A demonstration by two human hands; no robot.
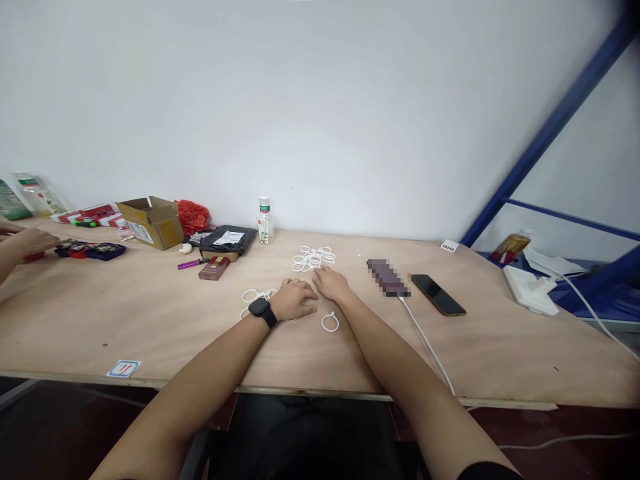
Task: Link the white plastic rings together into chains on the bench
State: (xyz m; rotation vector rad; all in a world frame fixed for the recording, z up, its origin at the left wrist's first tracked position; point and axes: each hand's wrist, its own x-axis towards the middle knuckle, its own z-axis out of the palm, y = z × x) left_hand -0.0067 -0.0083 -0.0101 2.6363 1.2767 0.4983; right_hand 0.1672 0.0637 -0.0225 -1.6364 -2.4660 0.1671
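Several white rings with small tabs (301, 259), probably plastic, lie in a loose pile in the middle of the table. The fingertips of my right hand (331, 284) are at the pile's near edge, fingers slightly bent and apart; no ring shows clearly in its grasp. Palm down, my left hand (294, 301) rests just to the left and nearer to me, its fingers loosely stretched toward the right. More white rings (249, 295) lie beside and partly under that hand and wrist. A single white ring (330, 323) sits alone below my right hand. A black watch (262, 309) is on my left wrist.
Right of my hands are a blurred-out purple device (386, 277) with a white cable and a phone (438, 295). Behind stand a bottle (265, 220), a black package (229, 239), a dark red box (214, 268) and an open carton (153, 223). Another person's hands (30, 241) are far left.
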